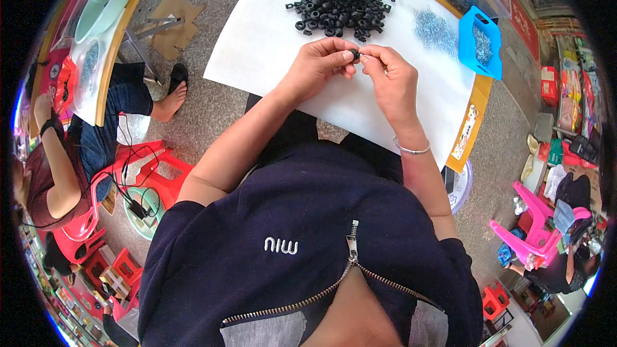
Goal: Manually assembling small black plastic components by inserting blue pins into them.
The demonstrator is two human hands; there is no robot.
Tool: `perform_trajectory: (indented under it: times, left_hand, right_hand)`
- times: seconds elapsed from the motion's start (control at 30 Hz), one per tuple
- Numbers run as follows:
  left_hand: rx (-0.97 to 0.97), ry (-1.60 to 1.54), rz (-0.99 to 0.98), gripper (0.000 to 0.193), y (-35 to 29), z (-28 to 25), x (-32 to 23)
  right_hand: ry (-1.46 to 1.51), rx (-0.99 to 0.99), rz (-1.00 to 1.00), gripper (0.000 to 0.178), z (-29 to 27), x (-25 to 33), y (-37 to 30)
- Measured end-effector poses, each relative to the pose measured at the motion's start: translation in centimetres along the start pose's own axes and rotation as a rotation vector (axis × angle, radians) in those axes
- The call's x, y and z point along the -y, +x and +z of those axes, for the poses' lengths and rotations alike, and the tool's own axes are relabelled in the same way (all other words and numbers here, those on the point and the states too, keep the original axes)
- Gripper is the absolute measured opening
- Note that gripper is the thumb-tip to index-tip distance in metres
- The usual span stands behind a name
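Observation:
Over the white-covered table (257, 32), my left hand (319, 67) pinches a small round black part (354, 54) between thumb and fingers. My right hand (393, 80) meets it there, thumb and forefinger closed at the part's right side. Whatever small piece the right fingertips hold is too tiny to make out. Just beyond my hands lies a heap of black ring-shaped and nut-like parts (337, 3). To its right are many tiny shiny silvery pieces (434, 31), spread on the white surface. More of them fill a blue plastic basket (469, 58) at the right.
A yellow-brown table edge (464, 135) runs along the right. At left, another person (61, 173) sits at a second table (112, 71) holding a pale green basin (106, 0). Red plastic stools (160, 177) stand near that person. A pink stool (530, 228) and piled goods are at far right.

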State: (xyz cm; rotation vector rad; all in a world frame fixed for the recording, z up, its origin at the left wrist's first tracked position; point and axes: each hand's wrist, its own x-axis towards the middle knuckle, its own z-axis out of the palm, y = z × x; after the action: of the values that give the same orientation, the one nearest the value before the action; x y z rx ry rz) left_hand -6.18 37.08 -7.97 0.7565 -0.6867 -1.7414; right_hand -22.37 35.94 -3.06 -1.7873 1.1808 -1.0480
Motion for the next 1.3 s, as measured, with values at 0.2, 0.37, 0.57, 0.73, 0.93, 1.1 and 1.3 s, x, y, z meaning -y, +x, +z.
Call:
perform_trajectory:
  times: [0.2,0.37,0.57,0.73,0.93,1.1,1.3]
  left_hand:
    - [-0.032,0.119,0.013,0.021,-0.2,0.5,-0.2]
    - [-0.051,0.181,0.021,0.02,-0.3,0.5,-0.1]
    - [-0.05,0.23,0.05,0.02,-0.6,0.6,0.0]
    - [-0.038,0.268,0.056,0.02,-0.6,0.6,-0.1]
    - [-0.055,0.217,0.009,0.02,-0.4,0.5,-0.2]
    - [-0.006,0.212,-0.061,0.028,-0.5,0.6,-1.0]
    - [0.119,0.278,-0.175,0.033,0.0,0.0,-1.6]
  right_hand:
    - [-0.04,0.02,-0.028,0.01,-0.2,0.0,-0.1]
    - [-0.208,0.009,-0.227,0.01,-0.1,0.1,-0.2]
    - [-0.305,-0.018,-0.387,0.011,0.5,-0.3,-0.5]
    - [-0.137,0.083,-0.308,0.012,-0.1,-0.4,-0.2]
    - [-0.313,0.09,-0.549,0.021,-0.1,-1.5,0.4]
    - [-0.355,0.091,-0.585,0.021,-0.1,-1.5,0.4]
    - [-0.293,0.128,-0.499,0.015,-0.3,-1.5,-0.2]
